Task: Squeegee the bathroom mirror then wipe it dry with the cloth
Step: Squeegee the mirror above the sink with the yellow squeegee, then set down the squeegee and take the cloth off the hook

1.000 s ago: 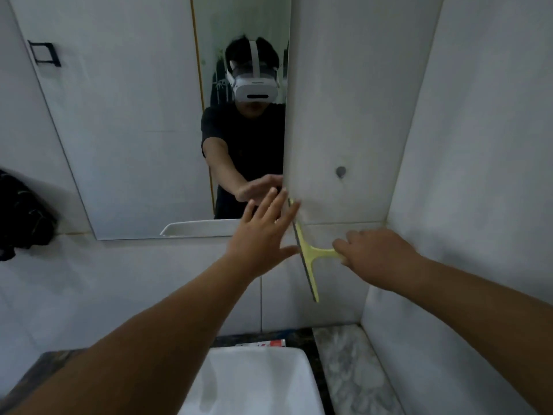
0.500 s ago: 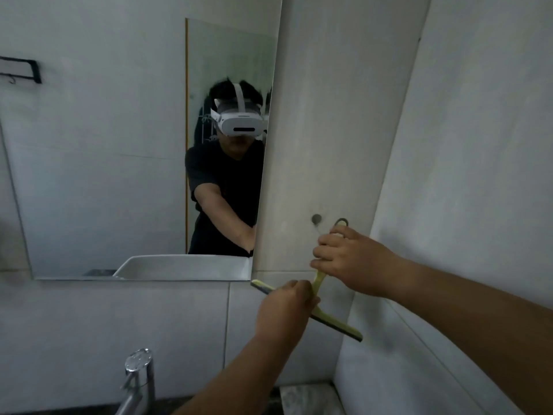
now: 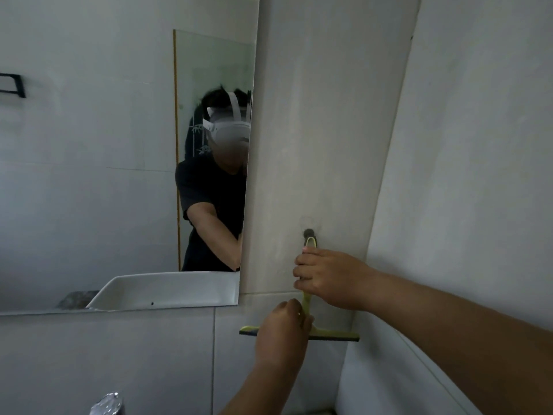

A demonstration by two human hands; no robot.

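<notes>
Squeegee (image 3: 308,322): yellow, upright against the tiled wall just right of the mirror's lower right corner, blade level at the bottom, handle loop at a dark wall hook (image 3: 308,233).
Right hand (image 3: 326,278): fingers curled round the handle.
Left hand (image 3: 282,335): fingers curled at the blade bar near the handle's base (exact grip hidden).
Mirror (image 3: 89,175): reflects the person and a white basin.
Faucet (image 3: 106,404): bottom edge.

One squeegee (image 3: 308,310), one mirror (image 3: 89,175), one wall hook (image 3: 308,233), one tap (image 3: 107,402), two hands.
</notes>
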